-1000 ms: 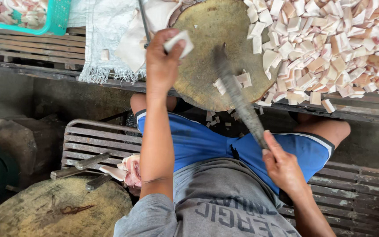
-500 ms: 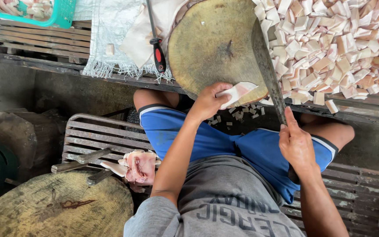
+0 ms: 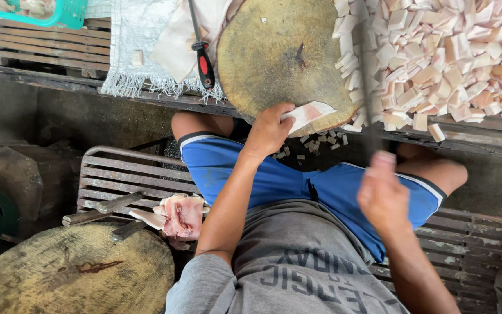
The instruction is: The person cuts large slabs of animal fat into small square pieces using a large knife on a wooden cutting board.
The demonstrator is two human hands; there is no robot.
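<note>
My left hand [image 3: 269, 129] holds a pale strip of fatty meat [image 3: 309, 113] against the near edge of a round wooden chopping block [image 3: 274, 58]. My right hand [image 3: 383, 195] grips the handle of a long knife [image 3: 366, 81], blurred, its blade standing upright over the block's right side. A big heap of white and pink meat cubes [image 3: 448, 58] lies to the right of the block. I sit in blue shorts and a grey shirt.
A red-handled sharpening steel [image 3: 202, 55] lies on white cloth left of the block. On the metal bench [image 3: 123, 174] at my left rest a pink slab of meat [image 3: 181, 216] and other knives [image 3: 103, 209]. A second wooden block [image 3: 71, 273] sits lower left. A teal basket [image 3: 59, 11] is top left.
My left hand stays on the meat strip at the block's edge. My right hand has shifted with the knife, whose blade now stands more upright. The view moved closer.
</note>
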